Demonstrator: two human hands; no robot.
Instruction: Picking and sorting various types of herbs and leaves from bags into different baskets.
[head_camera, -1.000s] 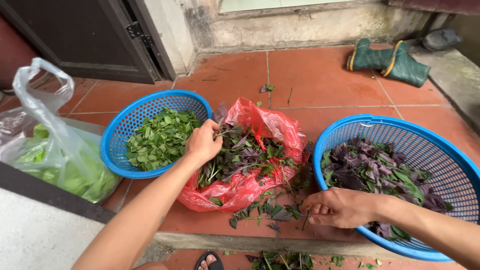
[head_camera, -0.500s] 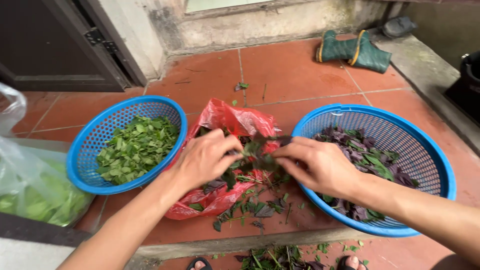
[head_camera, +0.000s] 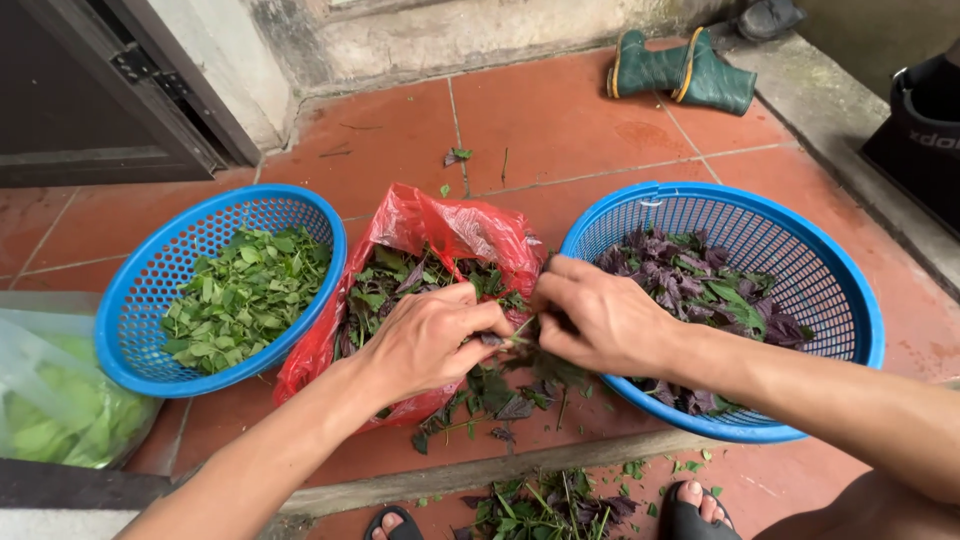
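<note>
Head view, only view. Counts:

- 2 hands, both the wearer's. Left hand (head_camera: 432, 335) and right hand (head_camera: 600, 318) meet over the front edge of the red plastic bag (head_camera: 455, 228). Fingertips of both curl inward and pinch the same herb sprig (head_camera: 515, 335), a thin green stem with dark leaves. Neither hand is spread flat; the two nearly touch at the fingertips.
- 1 red plastic bag, open, lying on the tiled floor (head_camera: 560, 120) between the baskets, filled with mixed green and purple stalks.
- 2 blue plastic baskets. Left basket (head_camera: 135, 290) holds plucked green leaves only. Right basket (head_camera: 850, 290) holds purple leaves with some green mixed in. The right forearm crosses its near rim.
- 1 clear plastic bag (head_camera: 50, 400) with pale green contents, far left, just beside the left basket.
- Loose stems and leaves scattered on the floor under the hands, plus 1 pile of scraps (head_camera: 545, 505) on the lower step.
- 2 feet in dark sandals (head_camera: 690, 515) at the bottom edge, either side of that pile.
- 1 pair of green rubber boots (head_camera: 680, 72) lying on their side, top right, well apart from the work.
- 1 dark door (head_camera: 90, 90), top left.
</note>
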